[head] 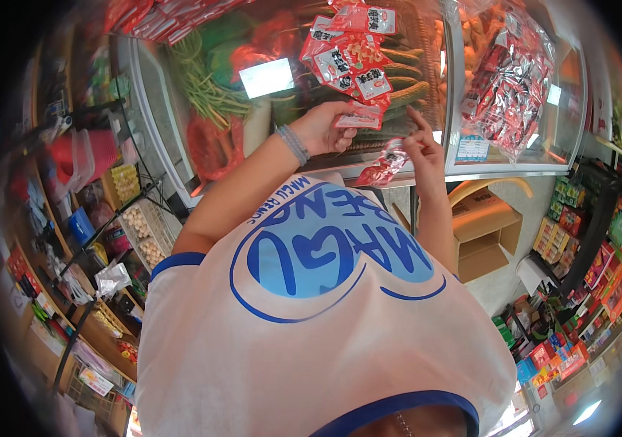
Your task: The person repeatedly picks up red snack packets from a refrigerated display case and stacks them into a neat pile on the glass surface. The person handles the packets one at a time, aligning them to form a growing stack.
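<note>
My left hand pinches a small red-and-white foil snack packet above the glass top of a display case. A second red packet hangs from the fingers of my right hand, close to the case's front edge. Beyond my left hand lies a loose pile of similar red packets, some overlapping. Under the glass, cucumbers and long green beans show through.
On the right part of the glass case lies a large clear bag of red packets. More red packets are heaped at the far left. An open cardboard box stands below on the right. Egg trays and shelves flank the left.
</note>
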A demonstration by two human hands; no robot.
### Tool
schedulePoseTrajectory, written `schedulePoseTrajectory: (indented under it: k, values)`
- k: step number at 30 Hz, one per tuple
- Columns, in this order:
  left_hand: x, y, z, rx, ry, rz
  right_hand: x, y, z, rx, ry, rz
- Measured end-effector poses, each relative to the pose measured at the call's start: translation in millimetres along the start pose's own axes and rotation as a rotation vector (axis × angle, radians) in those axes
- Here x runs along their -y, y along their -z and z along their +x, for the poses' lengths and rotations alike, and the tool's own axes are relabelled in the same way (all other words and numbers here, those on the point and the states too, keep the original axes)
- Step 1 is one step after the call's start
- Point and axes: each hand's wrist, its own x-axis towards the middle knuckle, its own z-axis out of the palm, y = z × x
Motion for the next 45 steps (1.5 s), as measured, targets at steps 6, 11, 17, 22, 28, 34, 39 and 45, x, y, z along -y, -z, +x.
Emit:
schedulePoseTrajectory:
  k: [6, 11, 17, 22, 28, 34, 39, 45]
  values:
    - [-3.8, -16.6, -16.1, -0.099, 0.084, 0.082, 40.4, -50.4, 6.4, 0.115, -0.024, -0.008]
    - [-6.5, 0.3, -28.1, -0.256, -0.226, 0.570, 28.6, -47.1, 14.7, -0.205, -0.153, 0.240]
    - [15.3, -32.8, -36.8, -0.016, -0.379, 0.466, 16.1, -46.2, 13.7, -0.163, -0.216, 0.341]
    - [14.2, -21.6, -32.7, 0.053, -0.306, 0.403, 9.9, -43.2, 11.0, -0.124, -0.193, 0.317]
    - [29.5, -25.4, -28.4, 0.079, -0.506, 0.823, 12.7, -53.6, 17.7, -0.208, -0.129, 0.116]
    - [26.7, -27.1, -21.8, -0.267, -0.619, 1.343, -7.2, -54.5, 20.1, -0.201, -0.505, 0.728]
    - [-15.9, -26.4, -6.4, -0.599, -0.706, 1.508, -39.3, -26.3, 28.7, -0.477, -0.494, 0.811]
    - [-55.7, 7.6, 35.4, -0.971, -1.120, 2.138, -42.3, -8.4, 24.5, -0.534, -0.496, 0.760]
